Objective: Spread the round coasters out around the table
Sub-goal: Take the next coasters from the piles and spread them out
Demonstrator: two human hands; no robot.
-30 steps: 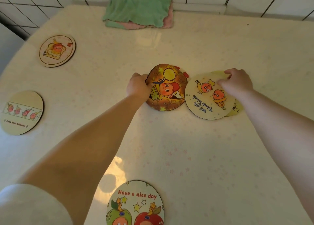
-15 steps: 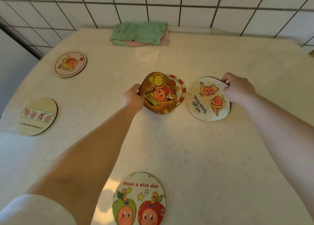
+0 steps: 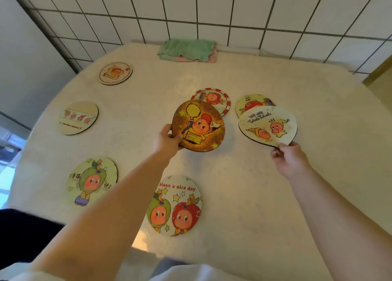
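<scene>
left hand (image 3: 167,140) gripping orange coaster (image 3: 198,126), right hand (image 3: 289,161) gripping cream coaster (image 3: 267,125)

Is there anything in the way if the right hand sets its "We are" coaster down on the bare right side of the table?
Nothing visible. The right hand holds the "We are" coaster lifted, overlapping only the coaster behind it. The table to its right shows no objects.

Two coasters (image 3: 210,98) (image 3: 251,104) lie mid-table (image 3: 275,196) — four more (image 3: 77,118) ring its left and near sides, cloth (image 3: 188,49) behind.
</scene>
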